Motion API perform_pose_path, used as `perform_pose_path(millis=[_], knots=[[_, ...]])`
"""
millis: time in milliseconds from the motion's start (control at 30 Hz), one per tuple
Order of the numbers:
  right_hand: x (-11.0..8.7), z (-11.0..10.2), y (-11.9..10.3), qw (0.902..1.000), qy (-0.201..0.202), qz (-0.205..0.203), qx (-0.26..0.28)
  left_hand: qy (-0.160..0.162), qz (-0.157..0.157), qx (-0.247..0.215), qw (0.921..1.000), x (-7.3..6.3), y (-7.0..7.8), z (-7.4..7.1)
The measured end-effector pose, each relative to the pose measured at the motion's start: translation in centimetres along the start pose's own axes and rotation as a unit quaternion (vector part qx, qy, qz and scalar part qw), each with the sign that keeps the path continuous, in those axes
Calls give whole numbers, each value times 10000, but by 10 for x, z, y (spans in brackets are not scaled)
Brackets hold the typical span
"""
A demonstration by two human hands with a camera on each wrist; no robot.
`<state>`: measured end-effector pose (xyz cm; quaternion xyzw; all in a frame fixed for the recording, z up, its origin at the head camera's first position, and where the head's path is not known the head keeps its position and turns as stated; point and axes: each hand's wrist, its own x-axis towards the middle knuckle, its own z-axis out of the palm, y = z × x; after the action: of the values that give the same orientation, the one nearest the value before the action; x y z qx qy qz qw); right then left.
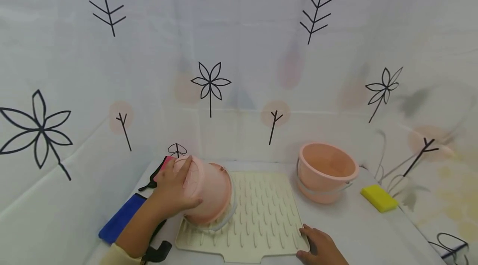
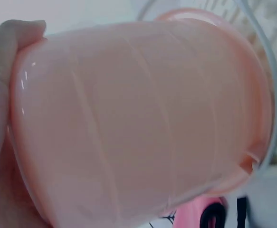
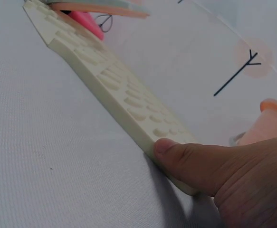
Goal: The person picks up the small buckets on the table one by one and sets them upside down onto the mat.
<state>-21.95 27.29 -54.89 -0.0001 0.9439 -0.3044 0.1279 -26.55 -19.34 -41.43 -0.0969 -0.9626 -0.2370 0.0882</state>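
My left hand (image 1: 173, 192) grips a pink plastic bucket (image 1: 213, 190) round its base. That bucket is tipped over, its mouth facing right and down above the left part of a cream ridged draining board (image 1: 267, 215). In the left wrist view the thumb hooks over the base rim of the bucket (image 2: 128, 118), and the grey handle hangs beyond its mouth. At the front right corner of the draining board (image 3: 109, 102), my right hand (image 1: 319, 246) pinches the edge. The right wrist view shows its thumb (image 3: 190, 159) lying against the front edge.
A second peach bucket (image 1: 306, 173) stands upright at the back right, near a yellow sponge (image 1: 379, 197). On the left lie a blue item (image 1: 121, 219), a pink item with a black strap (image 1: 164, 167) and a black handle (image 1: 158, 252). Patterned white sheets (image 1: 239, 28) hang around the table.
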Motion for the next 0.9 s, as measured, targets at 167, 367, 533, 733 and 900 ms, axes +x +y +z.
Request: perform_pose_path(millis=[167, 367, 533, 733, 900], knots=[[-1, 1, 3, 9996, 95, -180, 183, -102, -128, 326, 9993, 6, 13, 5], [-2, 2, 3, 9994, 151, -278, 122, -74, -309, 790, 9964, 12, 31, 16], [-2, -3, 0, 9997, 188, -120, -50, -41, -529, 955, 9940, 13, 55, 24], [-2, -4, 1, 9993, 236, -287, -36, -82, -460, 1132, 9925, 18, 66, 25], [-1, 0, 3, 9997, 109, -206, 35, -218, -481, 1164, 9918, 24, 63, 26]])
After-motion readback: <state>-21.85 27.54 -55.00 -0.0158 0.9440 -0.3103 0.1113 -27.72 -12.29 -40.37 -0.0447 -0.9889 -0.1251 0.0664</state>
